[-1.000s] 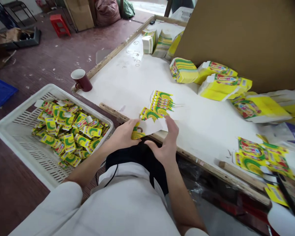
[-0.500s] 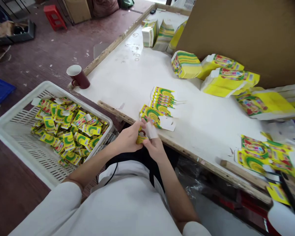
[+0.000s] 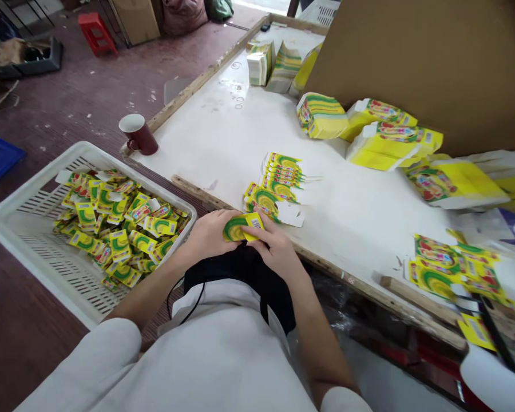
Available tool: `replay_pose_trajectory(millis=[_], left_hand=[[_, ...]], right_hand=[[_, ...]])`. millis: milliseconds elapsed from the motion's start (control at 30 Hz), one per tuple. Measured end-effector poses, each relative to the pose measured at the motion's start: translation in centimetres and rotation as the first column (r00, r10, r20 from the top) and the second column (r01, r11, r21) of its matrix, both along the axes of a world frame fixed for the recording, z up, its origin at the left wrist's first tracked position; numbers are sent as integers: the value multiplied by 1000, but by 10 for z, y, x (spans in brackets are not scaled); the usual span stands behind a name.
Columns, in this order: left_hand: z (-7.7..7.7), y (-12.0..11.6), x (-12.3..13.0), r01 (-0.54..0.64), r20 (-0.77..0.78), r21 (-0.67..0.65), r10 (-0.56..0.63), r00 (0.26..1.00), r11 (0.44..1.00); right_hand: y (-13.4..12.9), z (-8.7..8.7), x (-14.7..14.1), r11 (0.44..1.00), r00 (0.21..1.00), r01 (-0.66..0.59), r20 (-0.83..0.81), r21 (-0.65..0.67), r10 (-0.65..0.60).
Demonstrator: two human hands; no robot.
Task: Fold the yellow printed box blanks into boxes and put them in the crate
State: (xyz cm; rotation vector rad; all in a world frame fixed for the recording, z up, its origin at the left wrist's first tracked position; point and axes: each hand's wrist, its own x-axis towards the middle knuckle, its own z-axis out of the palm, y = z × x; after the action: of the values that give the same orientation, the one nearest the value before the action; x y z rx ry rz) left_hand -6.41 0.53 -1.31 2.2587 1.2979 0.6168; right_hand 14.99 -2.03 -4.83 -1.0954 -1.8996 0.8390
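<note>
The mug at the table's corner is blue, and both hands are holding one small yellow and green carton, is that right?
Not quite. The head view shows the mug is dark red with a white inside. Both the left hand and right hand do hold one small carton.

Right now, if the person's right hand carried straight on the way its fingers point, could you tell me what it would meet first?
The right hand points up-left, already touching the small folded box that both hands hold. Just past it lies the left hand; depth seems about level, so the box comes first.
</note>
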Motion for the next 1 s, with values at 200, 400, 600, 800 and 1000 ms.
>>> replay_pose_trajectory(millis=[200, 400, 600, 800, 1000], left_hand=[[1, 2, 9, 15, -68, 44, -12, 998, 999], [1, 0, -16, -105, -82, -2, 104, 991, 995], [1, 7, -108, -609, -282, 180, 634, 720, 772], [-16, 4, -76, -375, 85, -203, 398, 913, 904], [-29, 5, 25, 52, 727, -476, 359, 585, 878]], right_hand=[[5, 7, -7, 994, 994, 70, -82, -85, -77], [11, -8, -16, 988, 974, 91, -193, -128, -115], [46, -41, 18, 843, 814, 537, 247, 30, -526], [52, -43, 21, 828, 795, 555, 246, 74, -555], [11, -3, -20, 939, 918, 284, -227, -193, -325]])
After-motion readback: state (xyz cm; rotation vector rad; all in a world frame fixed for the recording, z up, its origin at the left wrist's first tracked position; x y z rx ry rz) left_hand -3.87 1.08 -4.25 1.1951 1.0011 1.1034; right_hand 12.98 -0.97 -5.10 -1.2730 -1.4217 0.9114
